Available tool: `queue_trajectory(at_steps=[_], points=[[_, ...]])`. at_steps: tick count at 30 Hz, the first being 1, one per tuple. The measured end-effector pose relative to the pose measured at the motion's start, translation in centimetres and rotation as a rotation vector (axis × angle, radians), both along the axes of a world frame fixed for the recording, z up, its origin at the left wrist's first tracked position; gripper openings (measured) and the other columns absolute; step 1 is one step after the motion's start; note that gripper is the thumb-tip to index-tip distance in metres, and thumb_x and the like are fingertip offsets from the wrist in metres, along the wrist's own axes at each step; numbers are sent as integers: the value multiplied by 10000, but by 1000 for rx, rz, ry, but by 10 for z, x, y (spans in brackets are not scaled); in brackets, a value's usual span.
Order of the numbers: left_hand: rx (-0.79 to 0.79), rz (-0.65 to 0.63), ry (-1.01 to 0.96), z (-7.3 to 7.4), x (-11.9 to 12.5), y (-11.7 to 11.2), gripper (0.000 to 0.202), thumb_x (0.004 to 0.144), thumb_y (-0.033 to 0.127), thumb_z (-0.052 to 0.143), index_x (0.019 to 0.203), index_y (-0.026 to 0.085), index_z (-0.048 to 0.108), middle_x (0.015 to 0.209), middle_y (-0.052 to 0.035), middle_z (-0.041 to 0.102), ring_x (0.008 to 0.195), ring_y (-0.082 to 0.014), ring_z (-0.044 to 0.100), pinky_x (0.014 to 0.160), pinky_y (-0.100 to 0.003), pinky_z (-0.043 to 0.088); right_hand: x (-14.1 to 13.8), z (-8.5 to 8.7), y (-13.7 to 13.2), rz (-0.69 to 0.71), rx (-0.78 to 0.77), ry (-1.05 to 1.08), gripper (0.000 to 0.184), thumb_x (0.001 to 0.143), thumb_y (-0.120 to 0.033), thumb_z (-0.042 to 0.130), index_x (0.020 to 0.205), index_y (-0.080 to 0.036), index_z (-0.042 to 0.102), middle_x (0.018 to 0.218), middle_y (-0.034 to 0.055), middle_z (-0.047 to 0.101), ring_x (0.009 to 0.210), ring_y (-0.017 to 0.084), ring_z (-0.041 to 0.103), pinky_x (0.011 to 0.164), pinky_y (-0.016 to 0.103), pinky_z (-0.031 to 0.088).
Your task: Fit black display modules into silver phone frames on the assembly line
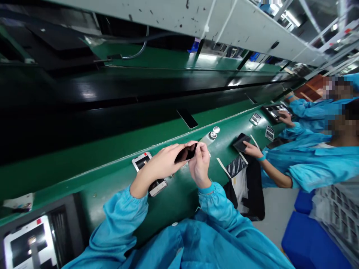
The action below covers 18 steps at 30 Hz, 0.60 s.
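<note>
At our near left, a white-framed case (25, 239) lies on a black mat (80, 213). Ahead, above the green counter (179, 201), we hold a dark, glossy panel (185, 154) between both hands. The fingers of our left hand (165, 160) grasp it along its left end and upper edge; those of our right hand (200, 165) pinch it at the right end, thumb raised to the corner. The step in hand, we judge, is close handwork at that corner; the next move would seem to call for a steady left hold and a light right touch, with no smears on the gloss.

Beneath our left forearm, a second white-framed case (158, 189) rests on the counter, its middle hidden. Just past our right hand sits a pale bottle (209, 138), a round, silvery disc (216, 129) close by its mouth. Farther across lies another dark panel (187, 118), well apart from our hands. To the right, a co-worker's hand (253, 150) grips a flat, dark piece (240, 142); beyond, another hand (285, 117) reaches over a dark tray (266, 109).
</note>
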<state>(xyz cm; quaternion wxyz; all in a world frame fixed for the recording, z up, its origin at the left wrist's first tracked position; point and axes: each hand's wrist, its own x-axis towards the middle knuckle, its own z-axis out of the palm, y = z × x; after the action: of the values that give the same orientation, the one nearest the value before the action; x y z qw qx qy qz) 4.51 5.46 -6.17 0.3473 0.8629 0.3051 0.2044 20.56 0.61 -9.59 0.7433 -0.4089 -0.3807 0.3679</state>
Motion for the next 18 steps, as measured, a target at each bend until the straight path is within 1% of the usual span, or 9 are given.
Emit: queue_trajectory(at_steps=[2, 5, 7, 10, 12, 14, 16, 18], points=[[-30, -18, 26, -1, 4, -1, 363, 1113, 387, 587, 1398, 188, 692, 1311, -142, 780, 1200, -326, 757, 1011, -427, 593, -2, -6, -3, -32, -11, 33, 440, 977, -653, 823, 931, -278, 597, 972, 11, 732, 958, 201, 675, 1013, 385, 573], [-67, -48, 33, -5, 10, -2, 435, 1106, 403, 599, 1480, 194, 673, 1341, -145, 780, 1220, -336, 752, 1011, -435, 590, 2, -15, -7, -29, -38, 41, 443, 984, -664, 813, 942, -278, 599, 973, 9, 733, 979, 203, 690, 1059, 399, 569], [-81, -58, 23, -7, 12, -2, 472, 1098, 407, 609, 1514, 188, 659, 1357, -154, 779, 1220, -345, 749, 1007, -442, 587, 5, -20, -9, -33, -47, 21, 447, 997, -678, 789, 946, -280, 591, 989, 13, 735, 995, 206, 696, 1085, 413, 568], [-108, -66, -14, -8, 12, -1, 488, 1098, 416, 613, 1521, 174, 650, 1403, -168, 769, 1239, -354, 743, 1028, -453, 580, 8, -25, -9, -47, -15, -34, 438, 1017, -673, 767, 957, -284, 574, 1008, 18, 738, 1012, 211, 704, 1108, 431, 565], [-119, -72, -35, -7, 12, 0, 441, 1104, 424, 603, 1460, 173, 676, 1396, -169, 771, 1228, -356, 746, 1028, -455, 580, 8, -26, -8, -56, 20, -80, 415, 1031, -651, 760, 980, -288, 567, 1010, 19, 737, 1010, 213, 708, 1115, 442, 563], [-120, -68, -42, -5, 11, 0, 373, 1109, 442, 593, 1336, 173, 715, 1308, -163, 789, 1161, -346, 761, 999, -444, 588, 6, -27, -5, -61, 41, -132, 397, 1044, -639, 745, 1002, -290, 559, 1001, 19, 732, 996, 216, 710, 1098, 449, 570], [-120, -57, -42, -4, 11, 1, 349, 1113, 476, 585, 1220, 178, 732, 1197, -147, 794, 1084, -326, 769, 973, -425, 594, 5, -29, -2, -61, 47, -186, 373, 1067, -623, 712, 1016, -291, 550, 999, 24, 729, 990, 220, 713, 1053, 442, 587], [-120, -45, -52, -2, 9, 2, 368, 1111, 510, 582, 1198, 187, 735, 1160, -132, 793, 1062, -310, 770, 980, -411, 597, 9, -33, -1, -63, 44, -250, 338, 1088, -599, 674, 1039, -290, 546, 1046, 40, 739, 1019, 227, 725, 1010, 435, 602]])
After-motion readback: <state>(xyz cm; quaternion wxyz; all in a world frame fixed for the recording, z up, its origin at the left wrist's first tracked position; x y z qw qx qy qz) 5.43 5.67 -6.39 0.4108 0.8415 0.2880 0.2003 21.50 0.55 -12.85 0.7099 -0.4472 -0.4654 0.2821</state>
